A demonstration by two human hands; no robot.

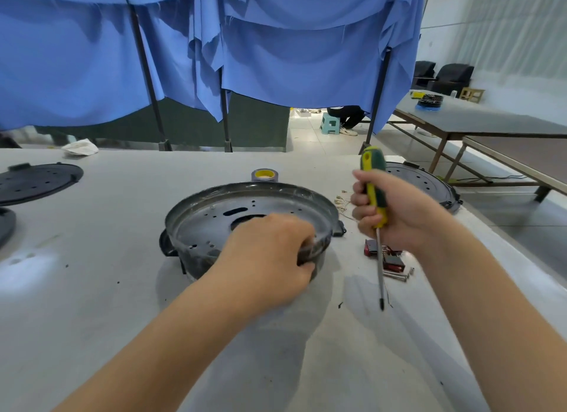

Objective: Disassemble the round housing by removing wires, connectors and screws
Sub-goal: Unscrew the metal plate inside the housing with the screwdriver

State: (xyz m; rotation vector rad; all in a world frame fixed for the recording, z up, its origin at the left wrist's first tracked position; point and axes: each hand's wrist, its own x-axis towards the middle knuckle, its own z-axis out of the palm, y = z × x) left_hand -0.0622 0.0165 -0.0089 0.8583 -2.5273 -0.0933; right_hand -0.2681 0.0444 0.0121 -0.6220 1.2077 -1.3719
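The round dark metal-and-plastic housing [245, 221] sat near the middle of the pale grey surface [107, 289], its open dish-like face turned upward and tilted slightly toward the person, so its axis ran roughly vertical and no single long direction stood out. The left hand [270, 258] was curled over the near rim, fingers inside and thumb outside, gripping the housing to steady it. The right hand [395, 209] was wrapped firmly round the yellow-and-green handle of a screwdriver [376, 209], held well clear of the housing to its right; the tool stood almost upright, handle up and its thin steel shaft pointing down at the surface, the tip hovering just above it.

From what lay about, the job looked well advanced. Just beside the shaft sat a small red-and-black connector block [372, 248] and a few loose silver screws [397, 275], and a tangle of thin pale wires [342, 201] lay near the housing's far right edge, all apparently already taken out. The inner plate showed bare holes and slots; whether any screws remained in it I could not tell. Flat black round covers [36, 181] lay further off to the left and right, and a roll of grey tape [264, 175] stood just behind the housing.
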